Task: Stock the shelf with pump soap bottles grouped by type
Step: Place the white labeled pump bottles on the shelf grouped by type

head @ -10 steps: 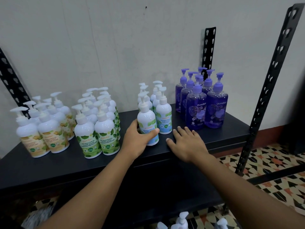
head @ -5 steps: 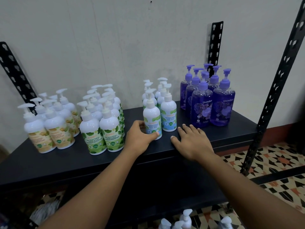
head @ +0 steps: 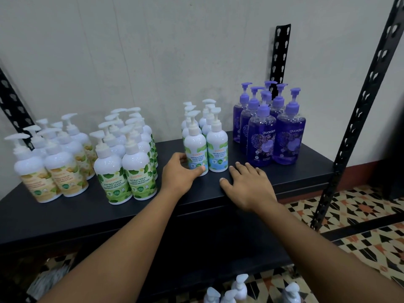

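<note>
1. Shelf is carrying 4 sorted grps: yellow-label bottles, green-label bottles, cool mint bottles, purple bottles.
2. We're gripping the front-left mint bottle at its base w/ left hand; right hand is lying flat, open, on the shelf.
3. We're judging it mostly done; spare bottles below are prob. waiting.

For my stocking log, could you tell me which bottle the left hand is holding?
The front-left Cool Mint bottle, blue-labelled: the left hand grips its base, and it alone is held.

A plain pale grey wall fills the background. A reddish skirting band meets a floor of cream, black and orange patterned tiles. 3 black slotted uprights frame a dark shelf.
</note>
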A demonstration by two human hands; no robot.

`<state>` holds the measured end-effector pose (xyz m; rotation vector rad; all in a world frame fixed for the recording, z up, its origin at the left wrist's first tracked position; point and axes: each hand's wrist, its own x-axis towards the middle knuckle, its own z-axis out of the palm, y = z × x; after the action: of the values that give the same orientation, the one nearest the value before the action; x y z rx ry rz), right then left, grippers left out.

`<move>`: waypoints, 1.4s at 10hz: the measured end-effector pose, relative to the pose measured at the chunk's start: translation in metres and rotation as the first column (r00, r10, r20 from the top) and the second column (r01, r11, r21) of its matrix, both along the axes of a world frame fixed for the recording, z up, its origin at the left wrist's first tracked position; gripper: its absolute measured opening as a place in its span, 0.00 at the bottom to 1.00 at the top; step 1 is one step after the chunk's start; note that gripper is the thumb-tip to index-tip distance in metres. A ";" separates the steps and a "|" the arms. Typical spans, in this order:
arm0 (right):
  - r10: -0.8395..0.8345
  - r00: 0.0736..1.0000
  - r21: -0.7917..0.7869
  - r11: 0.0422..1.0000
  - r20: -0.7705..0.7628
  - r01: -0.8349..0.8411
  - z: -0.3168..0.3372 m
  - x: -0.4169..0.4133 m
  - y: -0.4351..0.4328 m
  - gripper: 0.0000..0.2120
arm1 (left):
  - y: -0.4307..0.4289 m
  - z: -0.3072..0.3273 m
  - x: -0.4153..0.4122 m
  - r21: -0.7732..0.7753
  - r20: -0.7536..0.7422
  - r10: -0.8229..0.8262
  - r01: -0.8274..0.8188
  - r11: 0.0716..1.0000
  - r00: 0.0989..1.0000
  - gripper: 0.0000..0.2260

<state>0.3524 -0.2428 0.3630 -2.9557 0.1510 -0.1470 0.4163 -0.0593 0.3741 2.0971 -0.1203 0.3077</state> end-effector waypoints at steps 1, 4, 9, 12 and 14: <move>0.001 1.000 0.006 1.000 0.000 -0.001 0.001 0.000 0.000 0.34 | -0.001 0.000 0.000 0.013 0.000 -0.002 0.002 1.000 1.000 0.28; 0.007 0.998 0.064 0.998 0.069 -0.012 -0.002 -0.013 -0.001 0.32 | 0.001 -0.002 -0.035 0.011 0.015 0.006 -0.006 1.000 1.000 0.35; -0.001 0.986 0.584 0.806 0.165 -0.098 -0.104 -0.159 0.010 0.08 | 0.015 -0.091 -0.190 -0.163 -0.125 -0.121 0.099 0.982 0.985 0.05; -0.072 0.962 0.656 0.718 -0.265 0.235 -0.224 -0.190 0.013 0.11 | 0.027 -0.222 -0.206 -0.003 -0.539 -0.038 0.043 0.999 0.841 0.09; -0.050 0.876 0.598 0.712 -0.480 0.369 -0.291 -0.181 0.021 0.17 | 0.035 -0.289 -0.197 0.037 -0.672 -0.013 0.051 0.998 0.741 0.11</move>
<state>0.1711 -0.2216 0.0720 -2.1673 0.4984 0.4572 0.2195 -0.0245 0.0855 2.1294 0.2748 -0.4987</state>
